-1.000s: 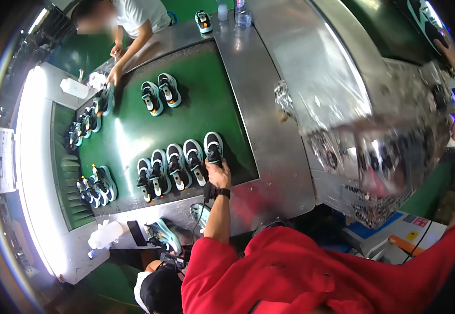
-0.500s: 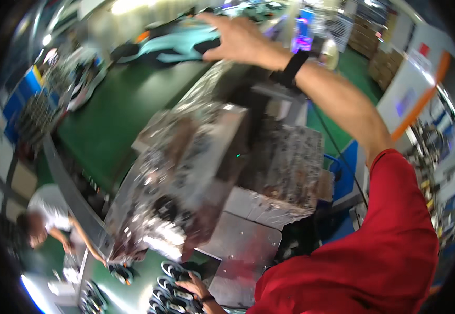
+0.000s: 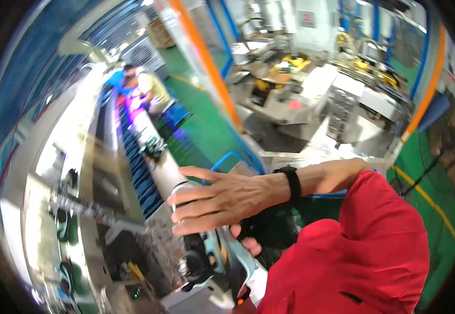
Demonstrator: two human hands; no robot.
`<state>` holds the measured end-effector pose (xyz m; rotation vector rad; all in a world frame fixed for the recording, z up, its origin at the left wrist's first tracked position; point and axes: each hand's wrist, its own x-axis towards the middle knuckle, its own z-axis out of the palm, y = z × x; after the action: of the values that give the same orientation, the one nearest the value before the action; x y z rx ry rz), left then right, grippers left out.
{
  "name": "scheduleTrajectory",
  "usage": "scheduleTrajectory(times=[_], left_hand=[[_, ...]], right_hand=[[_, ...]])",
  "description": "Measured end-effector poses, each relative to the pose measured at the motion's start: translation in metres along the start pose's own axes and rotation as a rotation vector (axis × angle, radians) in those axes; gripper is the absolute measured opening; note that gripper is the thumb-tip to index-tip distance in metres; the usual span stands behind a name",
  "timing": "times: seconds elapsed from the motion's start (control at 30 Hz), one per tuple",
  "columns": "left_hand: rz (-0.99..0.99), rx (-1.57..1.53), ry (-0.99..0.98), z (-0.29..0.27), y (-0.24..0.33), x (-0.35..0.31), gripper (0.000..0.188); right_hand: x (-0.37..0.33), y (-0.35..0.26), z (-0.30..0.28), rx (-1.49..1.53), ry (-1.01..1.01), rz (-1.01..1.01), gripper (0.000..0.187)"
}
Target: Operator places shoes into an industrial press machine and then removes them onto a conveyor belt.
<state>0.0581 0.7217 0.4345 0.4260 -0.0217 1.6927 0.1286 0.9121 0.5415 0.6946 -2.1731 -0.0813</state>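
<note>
My right hand (image 3: 222,201) reaches in from the right with a dark band on its wrist. Its fingers are stretched out and spread, and nothing shows gripped in them. Just below it is a light teal and black shoe (image 3: 236,257), partly hidden by the right hand and my red sleeve. My left hand (image 3: 249,244) shows only as a few curled fingertips against this shoe, and the rest of it is covered. A blurred black part (image 3: 198,263) lies against the shoe's left side; I cannot make out whether it belongs to the same shoe.
A long line with a pale belt (image 3: 167,175) runs away to the far left, carrying a teal shoe (image 3: 154,147). Two people (image 3: 151,91) work beside it. Shoes (image 3: 66,275) stand on another strip at left. Orange posts (image 3: 206,60) frame a machine area.
My view has swung right, from the wrapped boxes and green belt to the line and machines. The right hand now hangs low over the shoe; the left, previously at dark shoes, is at the teal one.
</note>
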Motion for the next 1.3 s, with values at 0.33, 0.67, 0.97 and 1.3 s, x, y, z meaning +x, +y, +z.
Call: scheduleTrajectory(times=[0.33, 0.67, 0.97, 1.3], left_hand=[[0.118, 0.921, 0.187, -0.004, -0.21, 0.2, 0.048], [-0.555, 1.165, 0.003, -0.082, -0.459, 0.392, 0.069], [-0.31, 1.996, 0.141, -0.227, -0.681, 0.575, 0.081], [-0.511, 1.068, 0.412, -0.225, -0.611, 0.591, 0.025]], right_hand=[[-0.233, -0.058, -0.164, 0.835, 0.601, 1.55, 0.077], [-0.476, -0.096, -0.32, -0.172, 1.132, 1.807, 0.062], [-0.582, -0.129, -0.404, -0.673, 1.004, 1.931, 0.061], [-0.611, 0.024, -0.482, -0.7, 0.372, 2.247, 0.063]])
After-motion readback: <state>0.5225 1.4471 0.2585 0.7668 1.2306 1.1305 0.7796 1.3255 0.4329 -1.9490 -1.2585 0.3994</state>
